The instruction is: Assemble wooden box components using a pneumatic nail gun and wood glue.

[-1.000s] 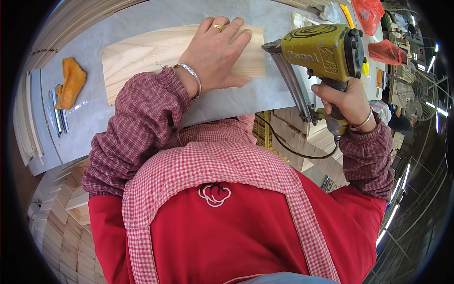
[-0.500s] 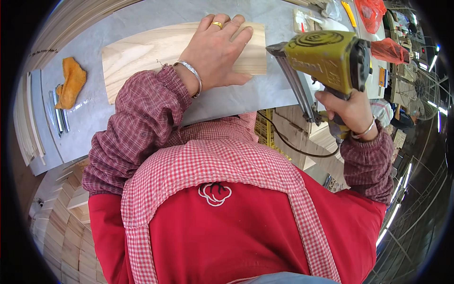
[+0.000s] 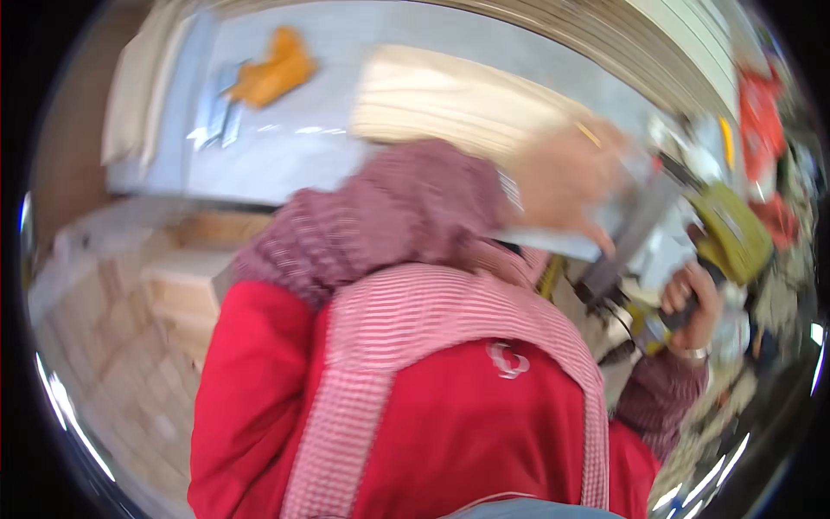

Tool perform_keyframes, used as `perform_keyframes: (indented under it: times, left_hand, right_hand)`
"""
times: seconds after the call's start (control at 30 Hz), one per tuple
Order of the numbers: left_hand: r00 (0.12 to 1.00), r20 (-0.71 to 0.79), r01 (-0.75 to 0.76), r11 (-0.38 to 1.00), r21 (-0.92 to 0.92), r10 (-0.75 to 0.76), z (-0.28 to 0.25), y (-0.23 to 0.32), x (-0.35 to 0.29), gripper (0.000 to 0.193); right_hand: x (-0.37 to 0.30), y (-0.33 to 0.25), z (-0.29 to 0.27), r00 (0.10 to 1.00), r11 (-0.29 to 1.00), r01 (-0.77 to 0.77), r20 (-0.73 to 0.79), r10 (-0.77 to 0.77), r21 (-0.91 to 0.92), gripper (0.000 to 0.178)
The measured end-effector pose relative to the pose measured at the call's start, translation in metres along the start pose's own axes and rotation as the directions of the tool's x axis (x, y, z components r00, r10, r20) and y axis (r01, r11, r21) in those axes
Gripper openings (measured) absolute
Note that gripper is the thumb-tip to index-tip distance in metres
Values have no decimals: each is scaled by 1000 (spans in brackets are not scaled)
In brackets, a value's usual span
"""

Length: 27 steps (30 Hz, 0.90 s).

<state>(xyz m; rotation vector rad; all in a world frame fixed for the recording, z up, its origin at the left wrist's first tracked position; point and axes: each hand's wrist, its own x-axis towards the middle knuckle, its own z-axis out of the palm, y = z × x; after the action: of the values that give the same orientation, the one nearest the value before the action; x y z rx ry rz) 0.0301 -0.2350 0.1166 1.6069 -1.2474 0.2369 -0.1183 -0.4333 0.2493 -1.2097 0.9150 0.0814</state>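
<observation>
In my right hand (image 3: 692,298) is the grip of a yellow-green nail gun (image 3: 733,232), its long grey magazine (image 3: 627,238) slanting down toward the table's front edge. My left hand (image 3: 566,169) is smeared by motion at the right end of a pale wooden board (image 3: 432,95), close to the nail gun. Its thumb stands out from the other fingers, and nothing shows in its grasp. Whether the palm touches the board I cannot tell. The board lies flat on the grey table (image 3: 337,35).
An orange-yellow cloth (image 3: 275,71) lies at the table's left, beside strips of metal staples or nails (image 3: 223,112). Long wooden strips (image 3: 596,43) line the far edge. A red plastic bag (image 3: 759,117) and a yellow-handled tool (image 3: 726,143) are at the right. Stacked wood stands lower left.
The whole view has swung, so the table appears shifted right and is blurred. My left hand has slid toward the board's right end, fingers less clear. My right hand keeps hold of the nail gun.
</observation>
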Motion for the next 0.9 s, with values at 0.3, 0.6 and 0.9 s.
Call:
perform_keyframes:
  times: [0.3, 0.6, 0.9]
  left_hand:
    - [976, -87, -175, 954, 244, 201, 24, 41, -11, 26]
    - [990, -132, -17, 967, 255, 52, -2, 39, -38, 11]
    - [645, -597, 731, 158, 663, -478, -306, -66, -185, 22]
  right_hand:
    - [33, -3, 9, 882, 899, 238, 307, -358, 367, 17]
    - [22, -19, 3, 856, 865, 280, 299, -421, 417, 19]
    - [8, -21, -55, 856, 837, 361, 209, -472, 411, 18]
